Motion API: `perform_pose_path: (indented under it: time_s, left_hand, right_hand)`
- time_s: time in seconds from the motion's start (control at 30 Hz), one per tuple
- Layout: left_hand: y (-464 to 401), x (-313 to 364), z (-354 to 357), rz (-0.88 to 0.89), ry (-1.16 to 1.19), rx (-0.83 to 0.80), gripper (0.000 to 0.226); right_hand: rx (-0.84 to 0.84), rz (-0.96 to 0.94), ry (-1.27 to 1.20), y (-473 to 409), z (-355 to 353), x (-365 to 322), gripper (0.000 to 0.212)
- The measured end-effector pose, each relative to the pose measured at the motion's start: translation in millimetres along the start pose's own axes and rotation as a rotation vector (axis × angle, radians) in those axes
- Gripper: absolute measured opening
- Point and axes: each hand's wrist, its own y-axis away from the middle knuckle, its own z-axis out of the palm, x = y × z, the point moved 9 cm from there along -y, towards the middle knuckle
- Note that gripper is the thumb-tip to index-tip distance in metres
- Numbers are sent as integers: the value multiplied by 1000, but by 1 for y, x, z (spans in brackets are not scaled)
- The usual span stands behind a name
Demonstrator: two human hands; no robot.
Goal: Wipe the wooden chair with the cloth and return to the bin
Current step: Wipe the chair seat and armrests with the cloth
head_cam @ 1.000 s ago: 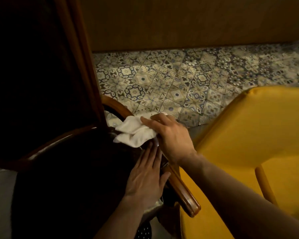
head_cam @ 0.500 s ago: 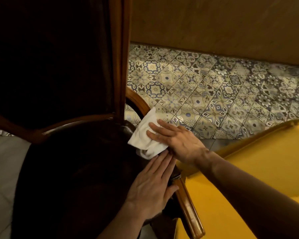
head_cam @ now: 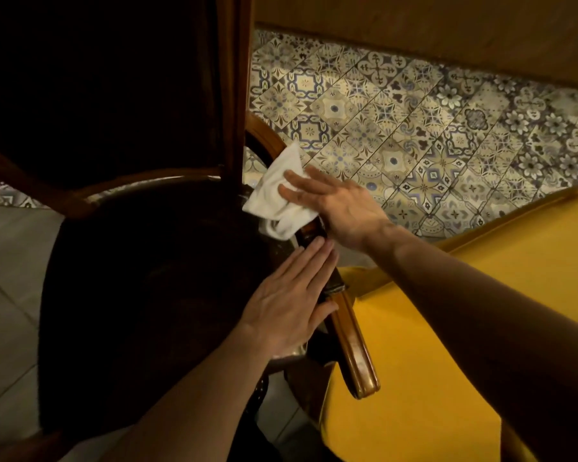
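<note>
A dark wooden chair (head_cam: pixel 354 345) with a dark padded seat and back fills the left half of the view; its brown armrest runs down the middle. A crumpled white cloth (head_cam: pixel 277 198) lies on the upper part of that armrest. My right hand (head_cam: pixel 334 208) presses flat on the cloth, fingers spread over it. My left hand (head_cam: pixel 291 305) lies flat, palm down, on the seat's right edge beside the armrest, just below the cloth and holding nothing. No bin is in view.
A yellow upholstered chair (head_cam: pixel 464 311) stands close against the wooden chair on the right. Patterned floor tiles (head_cam: pixel 414 121) spread beyond, ending at a plain brown wall (head_cam: pixel 414 25) at the top. Grey floor tiles (head_cam: pixel 7 261) show at the left.
My right hand has slid the cloth up along the armrest toward the chair back. The camera has moved closer and shifted left. My left hand stays on the seat edge.
</note>
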Motion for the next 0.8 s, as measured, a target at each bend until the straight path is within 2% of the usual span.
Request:
perform_pose_path:
  time_s: [0.27,0.6,0.8]
  left_hand:
    - [2,1,0,-2,-4,0,73]
    - [3,1,-1,-13,7,14,73]
    - [3,2,-7,10,4,-46,73]
  right_hand:
    - [31,57,2,-26,-6,5,68]
    - [43,88,48,-38,-9,5,65]
    - [0,78,33,-36,-13,1,65]
